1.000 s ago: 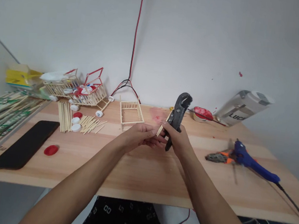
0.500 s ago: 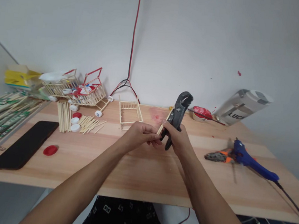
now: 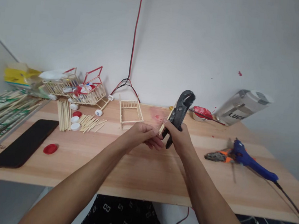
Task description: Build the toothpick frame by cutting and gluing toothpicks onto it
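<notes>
From here, the right hand [image 3: 180, 138] clasps a black hand cutter [image 3: 179, 112] and a wooden stick [image 3: 161, 129]; whether the left hand [image 3: 142, 135], just beside, pinches anything, I can't tell.

Cutters [image 3: 178, 114] show black, stick [image 3: 162, 128] alongside pale yellow, glue gun [image 3: 253, 164] at right blue, near cloth [image 3: 126, 217] black with whitish squarish outlines.
</notes>
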Tool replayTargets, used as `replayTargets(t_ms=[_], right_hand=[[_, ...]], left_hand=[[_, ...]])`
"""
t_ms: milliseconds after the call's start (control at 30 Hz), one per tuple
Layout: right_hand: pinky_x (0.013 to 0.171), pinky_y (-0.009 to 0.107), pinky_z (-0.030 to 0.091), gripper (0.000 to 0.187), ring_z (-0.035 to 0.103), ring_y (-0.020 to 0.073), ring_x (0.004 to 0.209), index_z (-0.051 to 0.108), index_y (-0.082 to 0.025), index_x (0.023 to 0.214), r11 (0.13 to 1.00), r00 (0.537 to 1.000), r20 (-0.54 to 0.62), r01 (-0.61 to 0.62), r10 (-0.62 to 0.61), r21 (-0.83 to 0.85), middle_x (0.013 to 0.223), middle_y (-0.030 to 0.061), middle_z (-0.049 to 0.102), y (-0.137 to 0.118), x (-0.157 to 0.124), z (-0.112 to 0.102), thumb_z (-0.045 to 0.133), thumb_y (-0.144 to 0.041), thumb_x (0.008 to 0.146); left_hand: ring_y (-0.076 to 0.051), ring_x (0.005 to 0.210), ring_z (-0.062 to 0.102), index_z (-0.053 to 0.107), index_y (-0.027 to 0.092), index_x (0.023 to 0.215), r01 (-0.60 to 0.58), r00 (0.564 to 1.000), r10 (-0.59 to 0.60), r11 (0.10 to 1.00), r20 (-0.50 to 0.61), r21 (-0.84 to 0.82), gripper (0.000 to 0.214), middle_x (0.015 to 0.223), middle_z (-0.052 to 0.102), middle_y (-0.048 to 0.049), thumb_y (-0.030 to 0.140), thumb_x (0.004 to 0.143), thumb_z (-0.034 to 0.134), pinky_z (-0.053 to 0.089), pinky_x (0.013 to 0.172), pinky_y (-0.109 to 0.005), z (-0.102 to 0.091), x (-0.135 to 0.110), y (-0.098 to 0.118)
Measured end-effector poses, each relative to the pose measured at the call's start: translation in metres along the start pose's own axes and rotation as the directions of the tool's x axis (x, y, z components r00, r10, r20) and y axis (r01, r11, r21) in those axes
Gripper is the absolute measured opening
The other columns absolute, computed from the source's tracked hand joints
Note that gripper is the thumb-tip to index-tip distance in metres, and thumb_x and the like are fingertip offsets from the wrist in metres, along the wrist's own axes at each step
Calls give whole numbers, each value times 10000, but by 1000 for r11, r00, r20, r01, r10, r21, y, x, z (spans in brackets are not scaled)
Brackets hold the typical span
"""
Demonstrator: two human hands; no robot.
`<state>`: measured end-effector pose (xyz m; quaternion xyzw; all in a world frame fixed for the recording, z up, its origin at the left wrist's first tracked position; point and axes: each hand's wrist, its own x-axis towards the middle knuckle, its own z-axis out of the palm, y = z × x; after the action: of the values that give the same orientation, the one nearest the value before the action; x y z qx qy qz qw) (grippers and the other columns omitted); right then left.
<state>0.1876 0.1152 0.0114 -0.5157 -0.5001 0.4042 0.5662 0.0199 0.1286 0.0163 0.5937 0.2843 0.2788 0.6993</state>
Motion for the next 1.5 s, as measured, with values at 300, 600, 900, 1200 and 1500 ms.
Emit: replayTargets(t_ms=[300, 600, 900, 1200, 1500], right_hand=[[479, 223, 431, 341, 538, 104, 472, 580, -172, 572, 995, 1000, 14, -1, 0, 96, 514, -19, 581, 4, 1, 2, 680, -420, 784], [476, 219, 426, 321, 530, 100, 472, 573, -174, 565, 994, 1000, -14, -14, 15, 109, 511, -24, 571, 3, 0, 3, 693, -402, 757], [458, 216, 402, 309, 505, 97, 459, 552, -180, 572, 994, 998, -31, -44, 48, 98, 495, -33, 541, 1, 0, 2, 684, -400, 743], [454, 214, 395, 328, 507, 96, 457, 552, -180, 581, 1000, 999, -35, 2, -3, -22, 501, -37, 544, -3, -1, 0, 650, -416, 786], [430, 217, 383, 353, 503, 99, 446, 556, -180, 583, 1000, 1000, -6, 3, -3, -31, 506, -31, 555, -3, -2, 1, 666, -456, 775]], left_hand=[[-181, 675, 708, 698, 73, 843, 41, 999, -44, 992, -22, -119, 390, 807, 750, -159, 449, 740, 718, 495, 612, -250, 0, -1, 0], [-158, 661, 703, 691, 82, 859, 17, 1000, -17, 997, -1, -77, 366, 822, 752, -143, 436, 769, 710, 506, 608, -236, 0, 0, -1], [-132, 634, 681, 706, 86, 798, -180, 982, 188, 964, -21, 194, 313, 781, 748, -118, 394, 830, 658, 509, 615, -219, 5, 2, -4], [-149, 664, 702, 682, 84, 815, -63, 998, 63, 998, -24, 24, 300, 824, 752, -136, 384, 796, 699, 530, 619, -234, 7, 1, -2], [-182, 649, 710, 694, 73, 830, 8, 1000, -8, 990, 1, -141, 347, 796, 749, -154, 417, 779, 695, 540, 634, -286, 4, 0, -3]])
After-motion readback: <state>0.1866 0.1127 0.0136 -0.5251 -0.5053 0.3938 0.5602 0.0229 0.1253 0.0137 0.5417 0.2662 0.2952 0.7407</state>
